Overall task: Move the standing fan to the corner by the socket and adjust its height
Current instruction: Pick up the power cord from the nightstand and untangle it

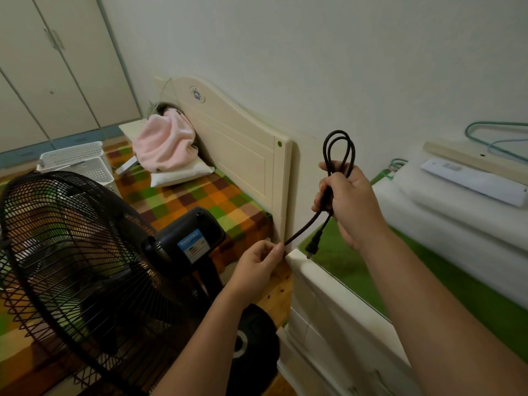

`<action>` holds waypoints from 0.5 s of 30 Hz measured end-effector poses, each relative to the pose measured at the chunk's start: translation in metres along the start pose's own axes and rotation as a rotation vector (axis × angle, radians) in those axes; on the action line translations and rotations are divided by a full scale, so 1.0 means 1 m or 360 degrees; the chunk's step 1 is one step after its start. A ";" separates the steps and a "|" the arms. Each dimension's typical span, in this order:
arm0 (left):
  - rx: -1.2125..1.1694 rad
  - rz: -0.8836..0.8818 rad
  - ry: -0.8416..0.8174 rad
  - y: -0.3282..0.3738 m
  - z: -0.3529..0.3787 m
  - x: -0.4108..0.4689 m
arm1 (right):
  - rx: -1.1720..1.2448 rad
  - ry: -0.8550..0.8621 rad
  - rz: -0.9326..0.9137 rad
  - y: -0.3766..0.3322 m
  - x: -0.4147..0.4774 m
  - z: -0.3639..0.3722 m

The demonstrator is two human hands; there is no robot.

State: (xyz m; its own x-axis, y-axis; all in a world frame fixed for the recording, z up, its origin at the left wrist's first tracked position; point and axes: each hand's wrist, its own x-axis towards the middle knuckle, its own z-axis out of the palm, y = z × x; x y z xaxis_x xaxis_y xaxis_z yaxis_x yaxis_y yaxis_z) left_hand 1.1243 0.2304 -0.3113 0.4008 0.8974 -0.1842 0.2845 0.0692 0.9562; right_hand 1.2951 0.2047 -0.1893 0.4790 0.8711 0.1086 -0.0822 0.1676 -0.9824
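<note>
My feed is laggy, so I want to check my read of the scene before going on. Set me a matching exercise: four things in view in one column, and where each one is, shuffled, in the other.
Things:
1. coiled cord
2. plug
3. pink cloth
4. white basket

Places:
A. on the pillow by the headboard
B. on the bed, beyond the fan grille
C. gripped in the right hand
D. hanging just below the right hand

Pairs: 1-C, 2-D, 3-A, 4-B.
</note>
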 end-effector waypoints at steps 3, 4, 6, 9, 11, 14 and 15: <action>0.0072 -0.0044 0.0105 -0.012 -0.004 0.001 | -0.0134 0.0026 0.0036 0.007 0.000 0.000; 0.0088 -0.0060 0.0148 -0.016 -0.005 0.000 | -0.0177 0.0024 0.0053 0.011 0.000 0.001; 0.0031 -0.0110 0.0255 -0.020 -0.008 0.001 | -0.0264 0.0008 0.0068 0.017 -0.001 0.005; -0.0236 -0.0241 0.0429 -0.017 -0.018 0.005 | -0.0454 -0.0078 0.0034 0.028 -0.004 0.019; -0.0418 -0.0319 0.0523 -0.014 -0.026 0.010 | -0.0543 -0.0168 0.0033 0.035 -0.006 0.030; -0.0730 -0.0386 0.0692 -0.014 -0.036 0.015 | -0.0598 -0.0274 0.0056 0.050 -0.012 0.048; -0.0809 -0.0387 0.0748 -0.013 -0.037 0.016 | -0.0613 -0.0302 0.0061 0.056 -0.015 0.054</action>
State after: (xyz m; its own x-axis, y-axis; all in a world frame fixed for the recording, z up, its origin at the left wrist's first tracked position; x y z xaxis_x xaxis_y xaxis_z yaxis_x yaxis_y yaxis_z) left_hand 1.0952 0.2599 -0.3185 -0.0703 0.9152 -0.3968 -0.1669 0.3814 0.9092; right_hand 1.2362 0.2258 -0.2379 0.3098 0.9488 0.0615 0.2525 -0.0198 -0.9674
